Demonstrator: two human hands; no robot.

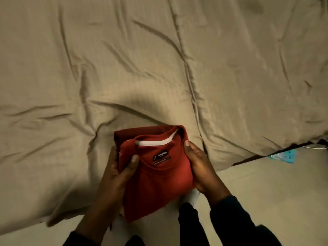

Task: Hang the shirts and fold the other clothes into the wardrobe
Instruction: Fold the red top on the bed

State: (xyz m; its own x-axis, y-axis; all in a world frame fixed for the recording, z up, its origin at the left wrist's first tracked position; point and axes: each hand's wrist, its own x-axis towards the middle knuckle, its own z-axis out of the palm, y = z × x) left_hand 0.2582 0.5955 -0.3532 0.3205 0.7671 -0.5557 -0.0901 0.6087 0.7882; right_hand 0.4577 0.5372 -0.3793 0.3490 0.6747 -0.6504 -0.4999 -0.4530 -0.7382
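One folded red shirt [156,176], collar toward the bed and long axis running away from the person, is held over the edge of the beige bedcover [124,68], left hand [117,173] and right hand [200,167] each gripping a side.

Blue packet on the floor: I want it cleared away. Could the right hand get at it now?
Probably not yet: the right hand grips the red shirt, and the packet lies apart, by the bed edge.
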